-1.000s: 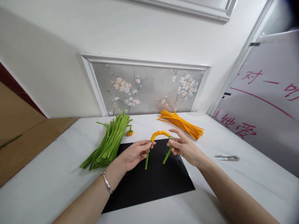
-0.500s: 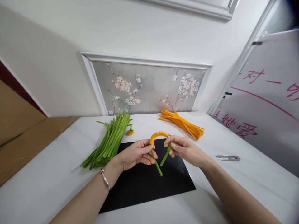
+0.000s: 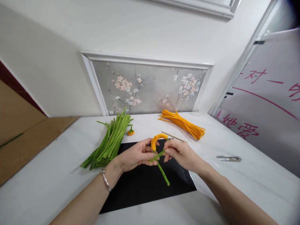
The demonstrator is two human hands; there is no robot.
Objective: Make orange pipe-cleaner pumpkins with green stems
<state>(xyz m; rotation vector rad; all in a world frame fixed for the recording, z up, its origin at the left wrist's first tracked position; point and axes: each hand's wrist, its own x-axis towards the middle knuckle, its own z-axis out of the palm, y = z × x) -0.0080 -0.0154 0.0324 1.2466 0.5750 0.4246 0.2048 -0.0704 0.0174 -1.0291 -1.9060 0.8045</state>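
Note:
An orange coil (image 3: 158, 139) wrapped on a green stem is bent into an arch between my hands, above the black mat (image 3: 140, 187). My left hand (image 3: 145, 152) pinches the arch's left side, where the two green ends cross. With closed fingertips, my right hand (image 3: 175, 151) grips the green stem (image 3: 161, 153) coming from the right side. The other green end hangs down over the mat, pointing to the lower right.
A bundle of green stems (image 3: 112, 142) lies left of the mat, beside a small orange-and-green piece (image 3: 131, 132). Orange stems (image 3: 182, 123) lie at the back right, a thin stick (image 3: 173, 136) in front. Small snips (image 3: 228, 158) rest on the right.
My right hand has moved slightly left, bringing its green end across the other. The arch has narrowed, and the thin stick behind it now shows. The hanging green end points further right.

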